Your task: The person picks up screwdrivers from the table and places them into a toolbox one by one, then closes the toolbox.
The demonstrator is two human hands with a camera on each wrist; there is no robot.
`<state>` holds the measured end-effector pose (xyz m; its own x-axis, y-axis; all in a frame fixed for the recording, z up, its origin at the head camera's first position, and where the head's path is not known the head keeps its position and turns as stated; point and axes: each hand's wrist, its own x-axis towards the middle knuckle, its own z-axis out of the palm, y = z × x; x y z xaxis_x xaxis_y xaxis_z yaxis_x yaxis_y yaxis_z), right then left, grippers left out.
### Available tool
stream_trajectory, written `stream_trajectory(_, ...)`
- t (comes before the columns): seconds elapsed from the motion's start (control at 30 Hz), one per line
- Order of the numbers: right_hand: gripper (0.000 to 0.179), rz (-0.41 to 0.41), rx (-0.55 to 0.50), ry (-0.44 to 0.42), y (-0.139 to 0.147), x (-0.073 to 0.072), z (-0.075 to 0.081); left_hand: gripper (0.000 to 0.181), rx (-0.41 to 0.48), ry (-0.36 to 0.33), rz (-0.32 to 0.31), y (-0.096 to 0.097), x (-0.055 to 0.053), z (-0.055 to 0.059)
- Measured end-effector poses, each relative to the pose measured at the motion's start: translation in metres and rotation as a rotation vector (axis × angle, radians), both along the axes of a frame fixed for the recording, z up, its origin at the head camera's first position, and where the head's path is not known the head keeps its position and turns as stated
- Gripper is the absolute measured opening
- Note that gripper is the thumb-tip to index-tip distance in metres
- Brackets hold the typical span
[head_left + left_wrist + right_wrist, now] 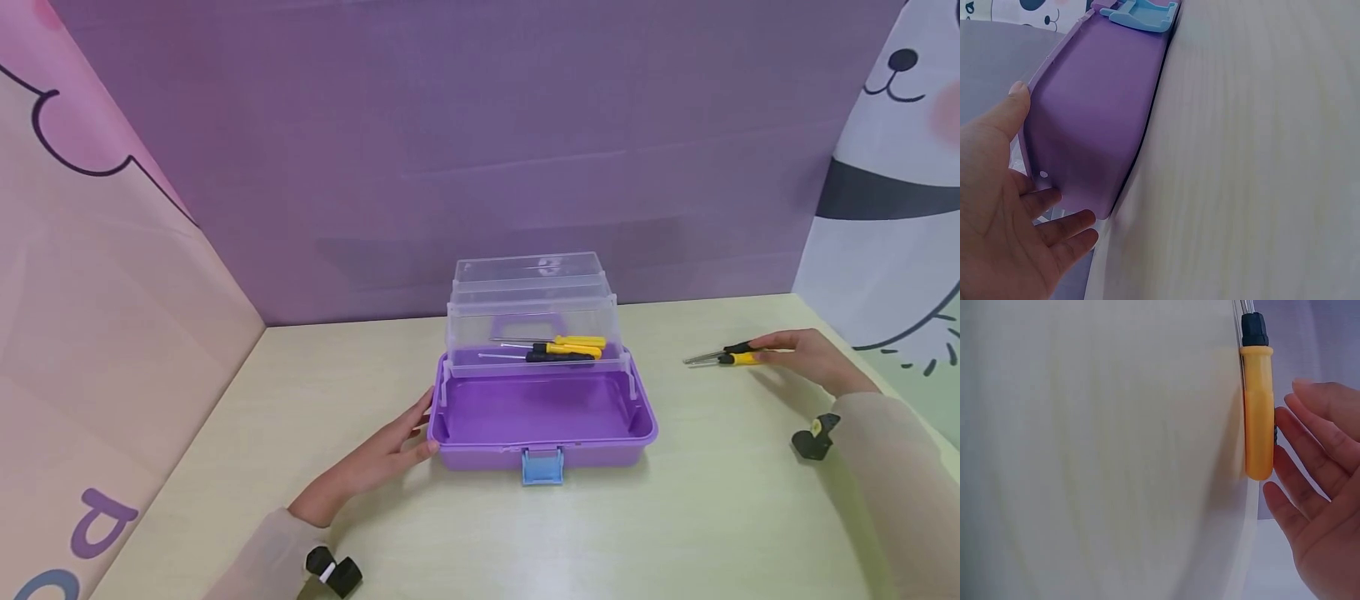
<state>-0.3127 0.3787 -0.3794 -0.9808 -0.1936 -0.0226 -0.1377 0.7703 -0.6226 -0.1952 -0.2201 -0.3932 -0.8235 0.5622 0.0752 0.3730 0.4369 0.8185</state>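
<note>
A purple toolbox with a blue latch stands on the table, its clear upper part raised at the back. My left hand rests at the box's left end. In the left wrist view the thumb lies at the rim, the other fingers loosely spread by the end wall. At the right, my right hand reaches over screwdrivers lying on the table, one with a yellow handle and one with a black handle. Its fingers are loosely bent at the handles, not wrapped round them.
Several screwdrivers with yellow handles and black ones lie in the clear tray over the box. A purple backdrop rises behind the table, with printed panels at both sides.
</note>
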Motion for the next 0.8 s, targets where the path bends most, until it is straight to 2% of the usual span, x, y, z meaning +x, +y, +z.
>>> stream_trajectory(0.5, 0.041, 0.035, 0.058, -0.049, -0.0041, 0.0038, 0.0029, 0.073, -0.013, 0.014, 0.003, -0.0007, -0.0004, -0.0013)
stream_trajectory(0.8, 0.043, -0.005, 0.050, -0.125, -0.0015, -0.0003, -0.0025, 0.073, -0.016, 0.010, 0.002, -0.0005, -0.0005, -0.0007)
